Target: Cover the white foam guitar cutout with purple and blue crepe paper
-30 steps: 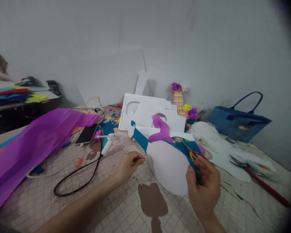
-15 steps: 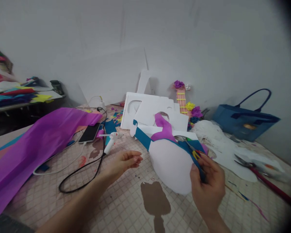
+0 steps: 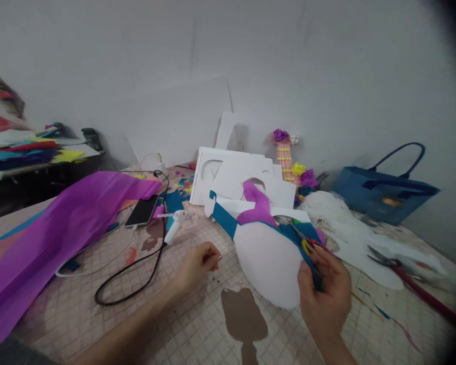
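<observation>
My right hand (image 3: 325,286) grips the edge of a white, rounded paper cutout (image 3: 268,263), thumb on its face. Dark teal paper strips (image 3: 225,221) run along the cutout's upper edge and stick out to the left. A purple paper piece (image 3: 259,203) rises above it. Scissors (image 3: 307,247) with yellow and red handles are tucked in the same hand's fingers, blades pointing up and left. Left of the cutout, apart from it, my left hand (image 3: 201,261) hovers over the table with its fingers curled closed. Whether anything is inside them is hidden.
A white glue gun (image 3: 176,225) with a black cable and a phone (image 3: 141,210) lie at left, beside purple paper (image 3: 72,218). White boards (image 3: 237,172) lean behind. At right are red-handled pliers (image 3: 406,279), white material (image 3: 359,241) and a blue bag (image 3: 383,195).
The fingers of my left hand have curled in from a more stretched pose, and the hand sits slightly lower. My right hand still grips the cutout and scissors. The view shifted slightly.
</observation>
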Demonstrator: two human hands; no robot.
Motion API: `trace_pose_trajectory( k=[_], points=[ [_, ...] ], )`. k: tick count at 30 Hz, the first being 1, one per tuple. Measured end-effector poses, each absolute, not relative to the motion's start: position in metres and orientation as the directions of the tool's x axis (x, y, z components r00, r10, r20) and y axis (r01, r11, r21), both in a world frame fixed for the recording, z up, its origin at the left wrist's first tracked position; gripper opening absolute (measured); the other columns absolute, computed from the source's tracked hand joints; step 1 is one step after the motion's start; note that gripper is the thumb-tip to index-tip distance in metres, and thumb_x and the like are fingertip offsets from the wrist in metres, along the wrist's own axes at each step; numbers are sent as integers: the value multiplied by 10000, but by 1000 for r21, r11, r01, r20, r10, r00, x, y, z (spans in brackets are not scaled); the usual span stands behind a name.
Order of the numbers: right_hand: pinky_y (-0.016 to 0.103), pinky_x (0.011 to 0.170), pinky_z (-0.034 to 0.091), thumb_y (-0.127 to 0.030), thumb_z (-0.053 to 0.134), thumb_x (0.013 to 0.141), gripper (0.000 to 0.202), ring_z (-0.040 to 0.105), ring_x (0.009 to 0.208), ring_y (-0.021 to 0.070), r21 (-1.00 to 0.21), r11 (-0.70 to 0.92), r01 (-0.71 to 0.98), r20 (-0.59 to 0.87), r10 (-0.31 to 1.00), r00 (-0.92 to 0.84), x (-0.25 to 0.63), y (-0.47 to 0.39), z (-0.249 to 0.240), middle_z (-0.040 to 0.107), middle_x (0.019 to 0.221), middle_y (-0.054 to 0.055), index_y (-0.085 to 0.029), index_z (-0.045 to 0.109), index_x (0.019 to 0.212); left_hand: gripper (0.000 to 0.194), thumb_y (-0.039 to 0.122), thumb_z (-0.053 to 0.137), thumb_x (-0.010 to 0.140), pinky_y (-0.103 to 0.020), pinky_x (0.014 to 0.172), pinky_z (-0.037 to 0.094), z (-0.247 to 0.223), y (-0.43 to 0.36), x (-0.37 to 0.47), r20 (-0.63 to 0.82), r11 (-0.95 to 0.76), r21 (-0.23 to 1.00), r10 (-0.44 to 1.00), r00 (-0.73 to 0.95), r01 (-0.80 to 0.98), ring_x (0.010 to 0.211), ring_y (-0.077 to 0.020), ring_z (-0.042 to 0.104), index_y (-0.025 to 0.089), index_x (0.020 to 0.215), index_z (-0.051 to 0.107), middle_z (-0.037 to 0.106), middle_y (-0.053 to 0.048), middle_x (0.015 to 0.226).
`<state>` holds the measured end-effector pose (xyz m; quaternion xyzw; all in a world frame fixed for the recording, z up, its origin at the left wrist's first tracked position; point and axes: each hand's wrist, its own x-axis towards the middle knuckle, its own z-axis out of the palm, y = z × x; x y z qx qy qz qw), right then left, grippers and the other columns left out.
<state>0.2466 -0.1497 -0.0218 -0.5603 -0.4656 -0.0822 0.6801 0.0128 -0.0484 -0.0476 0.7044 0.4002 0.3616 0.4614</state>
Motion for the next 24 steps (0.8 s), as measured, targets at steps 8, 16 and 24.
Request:
trace_pose_trajectory(
  k=[8, 16, 24],
  points=[
    [368, 822, 484, -202, 660, 779, 397, 609, 873, 188, -690, 356, 631, 722, 400, 564, 248, -148, -23, 611, 1024, 77, -186, 573, 1166, 80, 230, 580, 728, -240, 565, 393, -45, -37, 12, 156, -281, 926, 893, 422, 252, 604, -137, 545, 152, 711, 579, 603, -7, 646],
    [394, 817, 488, -214, 661, 786, 398, 617, 881, 198, -681, 341, 648, 729, 396, 558, 248, -149, -23, 624, 1072, 105, -185, 573, 1172, 287, 359, 528, 840, -241, 513, 290, -36, -47, -3, 226, -363, 818, 916, 331, 447, 528, -125, 444, 178, 618, 552, 496, 28, 543],
    [426, 871, 477, -216, 669, 781, 422, 608, 907, 201, -688, 355, 632, 723, 399, 563, 249, -148, -25, 617, 1100, 111, -189, 570, 1190, 327, 424, 426, 875, -289, 617, 443, -38, -30, -80, 266, -289, 684, 954, 139, 670, 626, -194, 604, 180, 825, 638, 653, -34, 681]
  ],
)
